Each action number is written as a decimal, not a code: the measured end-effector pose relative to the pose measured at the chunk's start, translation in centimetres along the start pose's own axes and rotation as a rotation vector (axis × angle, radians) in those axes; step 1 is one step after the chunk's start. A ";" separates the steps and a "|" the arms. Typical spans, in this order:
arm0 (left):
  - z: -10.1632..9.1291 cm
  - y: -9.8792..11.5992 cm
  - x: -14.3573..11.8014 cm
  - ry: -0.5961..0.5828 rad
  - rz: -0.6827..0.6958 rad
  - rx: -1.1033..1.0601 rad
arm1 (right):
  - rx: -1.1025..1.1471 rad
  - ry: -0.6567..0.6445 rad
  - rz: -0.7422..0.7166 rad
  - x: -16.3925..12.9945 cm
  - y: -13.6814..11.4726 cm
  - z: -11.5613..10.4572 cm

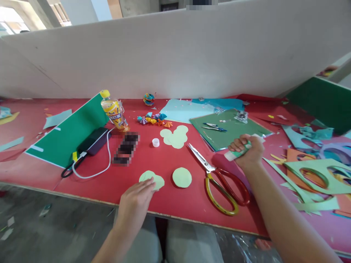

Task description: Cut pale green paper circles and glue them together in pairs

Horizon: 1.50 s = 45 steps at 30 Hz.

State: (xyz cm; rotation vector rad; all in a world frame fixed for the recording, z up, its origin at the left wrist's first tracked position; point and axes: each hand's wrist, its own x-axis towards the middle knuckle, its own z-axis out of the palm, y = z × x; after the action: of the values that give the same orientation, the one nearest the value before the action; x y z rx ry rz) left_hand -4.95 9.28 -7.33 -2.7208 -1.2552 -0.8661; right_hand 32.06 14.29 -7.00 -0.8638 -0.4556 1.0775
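Note:
My left hand (137, 201) rests at the table's front edge, fingers stretched out over two overlapping pale green paper circles (159, 182) and partly covering them. To the right of them lies a single pale green paper circle (182, 178). My right hand (250, 150) is raised over the table with its fingers wrapped round a green and white glue stick (232, 155), which points down to the left. Between my hands are large scissors (208, 168) with one red and one yellow handle, blades slightly apart. A small white cap (155, 142) stands near a cluster of pale green circles (177, 138).
A drink bottle (116, 113) stands at the left by a green board (63, 135), a black power bank (93, 140) and a white cable (109, 157). Paper scraps (309, 175) cover the right side. Pens (215, 127) lie on a green sheet pack (203, 133). A white partition (175, 58) rises behind.

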 end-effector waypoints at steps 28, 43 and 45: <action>1.8 0.4 3.6 0.110 0.019 0.151 | 0.053 0.030 0.061 -0.3 -0.6 0.7; 5.4 4.2 4.3 -0.182 0.152 -0.055 | 0.041 -0.003 0.103 -0.7 -0.8 1.3; 5.3 4.2 4.3 -0.185 0.153 -0.055 | 0.039 0.006 0.109 -0.7 -0.8 1.2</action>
State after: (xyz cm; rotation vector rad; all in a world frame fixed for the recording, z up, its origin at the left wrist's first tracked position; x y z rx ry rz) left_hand 2.80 10.68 -8.84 -2.9516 -1.0439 -0.6576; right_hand 31.34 14.00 -5.59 -0.8646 -0.3844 1.1795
